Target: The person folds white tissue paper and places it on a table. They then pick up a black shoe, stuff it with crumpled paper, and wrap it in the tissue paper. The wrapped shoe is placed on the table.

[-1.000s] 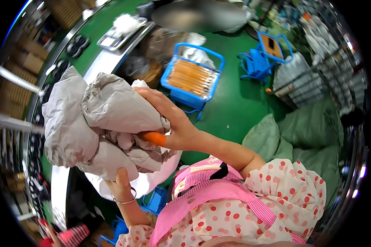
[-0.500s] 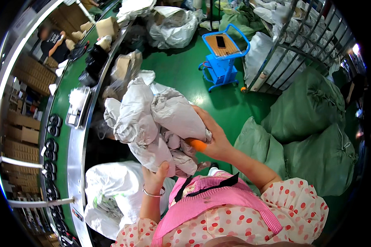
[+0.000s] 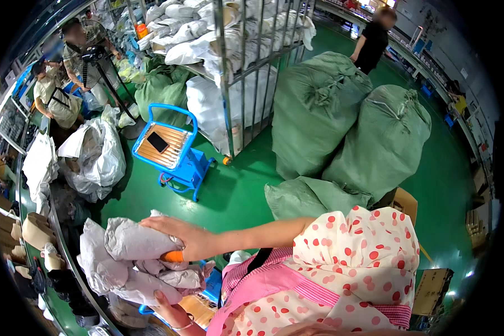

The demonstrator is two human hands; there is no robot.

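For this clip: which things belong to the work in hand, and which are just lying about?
In hand:
pale wrapped bundles
left hand
right hand

Apparently just lying about, untouched:
blue cart
dark phone on it
stuffed green sacks
metal-barred cage

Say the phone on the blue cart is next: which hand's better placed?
Right, probably. The right hand, on the far side of the white packages, is nearer the blue cart and phone; the left hand is on the near side. Both hold the packages, though.
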